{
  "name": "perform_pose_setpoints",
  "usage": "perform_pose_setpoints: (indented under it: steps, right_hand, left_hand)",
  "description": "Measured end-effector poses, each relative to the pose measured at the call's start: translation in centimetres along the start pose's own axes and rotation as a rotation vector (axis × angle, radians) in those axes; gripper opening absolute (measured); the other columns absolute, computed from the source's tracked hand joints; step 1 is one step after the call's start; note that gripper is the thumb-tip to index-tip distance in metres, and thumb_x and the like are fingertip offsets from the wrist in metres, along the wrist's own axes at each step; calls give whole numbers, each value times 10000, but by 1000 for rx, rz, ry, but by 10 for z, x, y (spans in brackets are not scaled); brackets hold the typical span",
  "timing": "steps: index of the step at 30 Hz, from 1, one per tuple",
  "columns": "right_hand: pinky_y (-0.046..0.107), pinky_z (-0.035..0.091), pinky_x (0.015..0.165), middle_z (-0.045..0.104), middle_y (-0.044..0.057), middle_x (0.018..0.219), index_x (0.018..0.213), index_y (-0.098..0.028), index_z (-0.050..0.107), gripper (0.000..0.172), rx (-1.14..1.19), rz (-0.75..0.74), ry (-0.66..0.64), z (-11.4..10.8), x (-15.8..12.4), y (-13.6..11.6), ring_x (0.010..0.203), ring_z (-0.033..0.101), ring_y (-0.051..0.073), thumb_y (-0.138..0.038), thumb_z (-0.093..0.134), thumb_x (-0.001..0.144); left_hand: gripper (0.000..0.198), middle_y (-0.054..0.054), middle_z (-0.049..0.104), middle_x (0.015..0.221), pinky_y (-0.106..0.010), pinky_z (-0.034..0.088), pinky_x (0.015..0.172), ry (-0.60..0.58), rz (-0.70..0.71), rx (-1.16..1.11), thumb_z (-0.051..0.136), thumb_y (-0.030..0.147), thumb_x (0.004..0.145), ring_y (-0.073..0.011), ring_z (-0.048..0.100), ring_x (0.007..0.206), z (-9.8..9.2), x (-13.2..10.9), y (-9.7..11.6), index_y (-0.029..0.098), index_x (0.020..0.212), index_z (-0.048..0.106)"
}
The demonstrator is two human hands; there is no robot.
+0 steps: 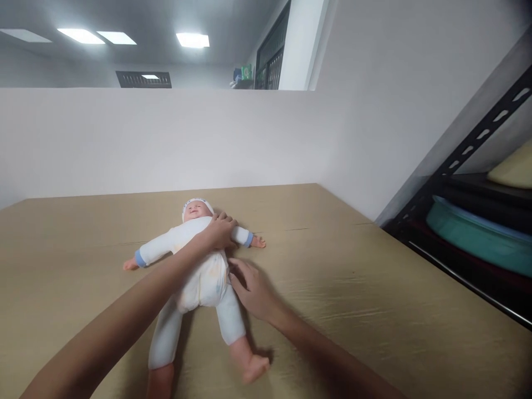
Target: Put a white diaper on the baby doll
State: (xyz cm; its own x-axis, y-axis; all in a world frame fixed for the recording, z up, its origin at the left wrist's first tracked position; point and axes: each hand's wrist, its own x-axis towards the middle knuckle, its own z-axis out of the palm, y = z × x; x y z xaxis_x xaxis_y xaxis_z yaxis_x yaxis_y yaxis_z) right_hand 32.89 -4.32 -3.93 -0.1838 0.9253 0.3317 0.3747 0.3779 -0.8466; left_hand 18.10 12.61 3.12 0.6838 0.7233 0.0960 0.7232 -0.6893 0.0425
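Observation:
A baby doll (pixel 192 231) in a white suit with blue cuffs and a white cap lies on its back on the wooden table (pixel 332 277). Its head points away from me and its arms are spread. Around its hips is a white printed diaper (pixel 210 280). My left hand (pixel 222 228) reaches across the doll and grips its upper body near the shoulder, fingers curled over it. At the diaper's right-hand edge, my right hand (pixel 252 288) has thumb and fingertips pinched on the side of the diaper. The exact bit between those fingertips is partly hidden.
A low white wall (pixel 166 138) borders the table's far side. To the right stands a black metal shelf rack (pixel 461 149) holding a teal basin (pixel 477 230) and a yellowish item (pixel 515 166). Ceiling lights (pixel 193 40) shine beyond the wall.

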Motion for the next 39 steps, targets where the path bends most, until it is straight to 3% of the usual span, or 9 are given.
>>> perform_pose_setpoints:
  steps: [4, 11, 17, 19, 22, 27, 33, 36, 39]
  right_hand:
    - [477, 565, 1139, 807, 107, 1375, 1375, -263, 738, 318, 137, 53, -48, 5, -5, -11, 1268, 754, 297, -287, 604, 1087]
    - [505, 590, 1148, 801, 108, 1380, 1340, -282, 763, 312, 356, 157, -44, 12, -12, -14, 1284, 754, 312, -406, 718, 1056]
    - [533, 475, 1316, 516, 103, 1788, 1607, -341, 561, 767, 676, 370, -50, 25, 7, -7, 1597, 558, 312, -669, 801, 956]
    - [553, 515, 1275, 567, 97, 1752, 1599, -338, 574, 825, 816, 367, -92, 36, 20, -9, 1571, 586, 334, -742, 798, 915]
    - [552, 576, 1192, 778, 131, 1488, 1477, -275, 700, 736, 917, 334, -132, 52, 37, -17, 1446, 682, 369, -761, 765, 928]
    - [548, 616, 1135, 857, 140, 1239, 1413, -216, 739, 672, 865, 400, -139, 68, 45, -18, 1306, 760, 363, -752, 627, 1024]
    - [502, 586, 1190, 785, 136, 1434, 1519, -242, 645, 753, 694, 343, -51, 64, 42, -15, 1375, 716, 323, -814, 573, 1035]
    - [457, 517, 1263, 745, 91, 1514, 1537, -297, 630, 653, 583, 318, -34, 53, 40, -23, 1445, 662, 292, -753, 586, 1072]
    - [445, 538, 1195, 795, 76, 1367, 1367, -298, 715, 475, 387, 269, 14, 43, 39, -20, 1300, 713, 293, -670, 570, 1109]
  left_hand:
    - [412, -205, 786, 1317, -563, 422, 1095, 65, 4, -74, 867, 342, 895, -433, 588, 1271, 2, -5, -4, 163, 1246, 747]
    - [387, -84, 811, 1309, -477, 483, 1059, 231, 22, -326, 822, 312, 951, -361, 600, 1226, -9, -23, -16, 250, 1326, 748]
    - [343, -72, 818, 1305, -463, 500, 1049, 335, 22, -458, 785, 348, 984, -351, 623, 1199, -12, -30, -18, 249, 1312, 775]
    - [336, -73, 824, 1295, -462, 504, 1040, 356, 16, -486, 785, 360, 986, -356, 627, 1207, -12, -30, -17, 245, 1302, 782]
    - [330, -79, 833, 1256, -468, 504, 1034, 382, 11, -513, 786, 379, 988, -359, 634, 1195, -12, -31, -16, 238, 1287, 789]
    - [336, -94, 829, 1245, -471, 499, 1035, 429, -16, -533, 779, 411, 1002, -363, 641, 1184, -10, -34, -15, 235, 1288, 791]
    - [324, -81, 821, 1240, -457, 500, 965, 442, 5, -507, 804, 386, 1002, -358, 631, 1145, -8, -37, -14, 260, 1300, 790]
    - [353, -85, 813, 1258, -471, 504, 977, 408, 1, -471, 820, 346, 990, -365, 616, 1152, -9, -38, -12, 259, 1330, 783]
    - [379, -86, 809, 1290, -496, 502, 1012, 372, 3, -437, 833, 312, 972, -374, 613, 1172, -12, -37, -10, 258, 1343, 778]
